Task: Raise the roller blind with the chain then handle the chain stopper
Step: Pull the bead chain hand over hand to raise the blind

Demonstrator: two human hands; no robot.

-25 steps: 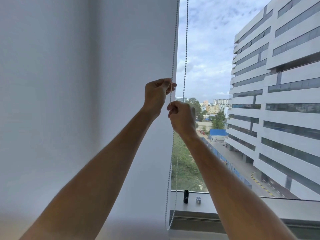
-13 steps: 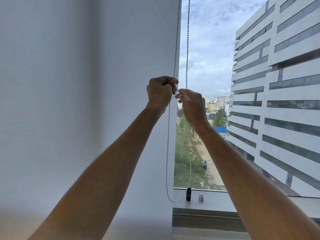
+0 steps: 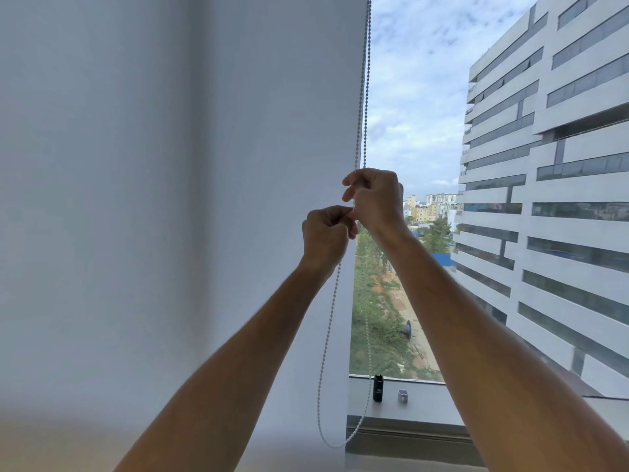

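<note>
Where the right hand point(image 3: 376, 199) sat level before, it now grips the bead chain point(image 3: 364, 97) higher, above the left hand point(image 3: 325, 235), both sets of fingers pinched shut on it.

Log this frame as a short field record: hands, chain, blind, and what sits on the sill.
left hand: closed on bead chain, lower
right hand: closed on chain, higher
chain: two strands above hands, slack loop hanging below
roller blind: covers the left of the window
sill: small black object, small grey object
</note>
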